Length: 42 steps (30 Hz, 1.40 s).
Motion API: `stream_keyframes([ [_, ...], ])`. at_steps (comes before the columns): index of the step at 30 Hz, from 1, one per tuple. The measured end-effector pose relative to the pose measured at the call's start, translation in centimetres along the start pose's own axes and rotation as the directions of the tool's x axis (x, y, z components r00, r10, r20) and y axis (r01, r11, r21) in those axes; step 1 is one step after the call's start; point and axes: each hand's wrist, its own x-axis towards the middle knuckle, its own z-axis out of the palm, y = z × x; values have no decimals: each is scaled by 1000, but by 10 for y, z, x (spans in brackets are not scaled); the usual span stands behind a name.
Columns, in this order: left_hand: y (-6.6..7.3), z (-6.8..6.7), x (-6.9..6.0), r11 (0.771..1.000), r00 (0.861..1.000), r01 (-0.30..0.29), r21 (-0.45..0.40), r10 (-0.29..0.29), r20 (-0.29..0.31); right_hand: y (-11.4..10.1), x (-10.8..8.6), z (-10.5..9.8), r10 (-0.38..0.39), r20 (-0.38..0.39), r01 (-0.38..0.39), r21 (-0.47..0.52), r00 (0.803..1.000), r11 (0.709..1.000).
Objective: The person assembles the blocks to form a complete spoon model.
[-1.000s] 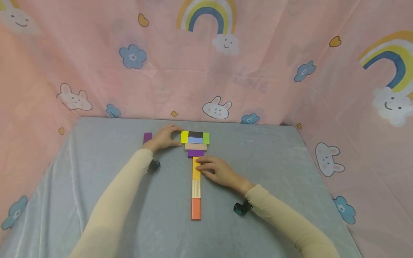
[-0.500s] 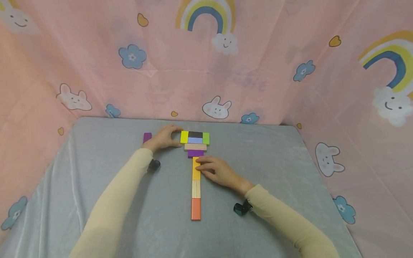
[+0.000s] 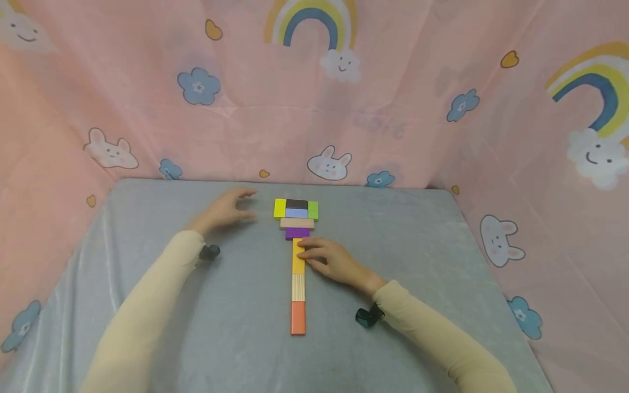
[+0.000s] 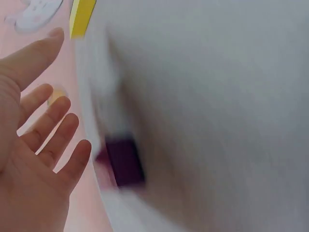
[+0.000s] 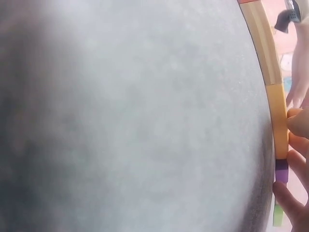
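Note:
My left hand (image 3: 222, 210) is over the cloth left of the block row, fingers spread and holding nothing. A separate purple block (image 4: 124, 162), blurred in the left wrist view, lies near its fingers; in the head view it is hidden by that hand. My right hand (image 3: 336, 261) rests its fingertips on the yellow-orange block (image 3: 298, 265). Beyond that block lie a purple block (image 3: 295, 233) and a beige block (image 3: 297, 223). At the far end are yellow (image 3: 279, 208), black (image 3: 297, 203), blue (image 3: 296, 213) and green (image 3: 313, 210) blocks.
A striped wooden block (image 3: 297, 287) and an orange-red block (image 3: 297, 317) continue the line toward me. Grey cloth (image 3: 417, 240) covers the table. Pink patterned curtains (image 3: 275, 109) stand along its back and sides.
My left hand has moved left, away from the yellow block, and now hides the separate purple block in the head view. My right hand and the block row stay put.

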Motion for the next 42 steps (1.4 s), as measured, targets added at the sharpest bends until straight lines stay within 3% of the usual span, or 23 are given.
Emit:
stream_keyframes([
  [6, -26, -23, -24, 998, 999, 22, -62, -24, -41, 1, 0, 0, -10, -4, 10, -4, 1000, 1000],
  [12, -41, -32, -36, 994, 997, 65, -82, -68, -30, 2, 1, -1, -11, -3, 11, -4, 1000, 1000],
  [20, -50, -29, -39, 995, 998, 37, -94, -42, -52, 1, 0, 0, -11, -6, 11, -10, 1000, 1000],
  [28, -57, -26, -39, 999, 997, -14, -52, 10, -71, 1, 0, -1, -5, -7, 5, 4, 1000, 1000],
  [36, -61, -27, -42, 997, 997, 5, -72, -10, -74, 1, 1, -2, -3, 1, 3, -8, 1000, 1000],
  [42, -66, -32, -43, 993, 999, 42, -114, -45, -27, 2, 1, -2, -4, 2, 4, -10, 1000, 1000],
])
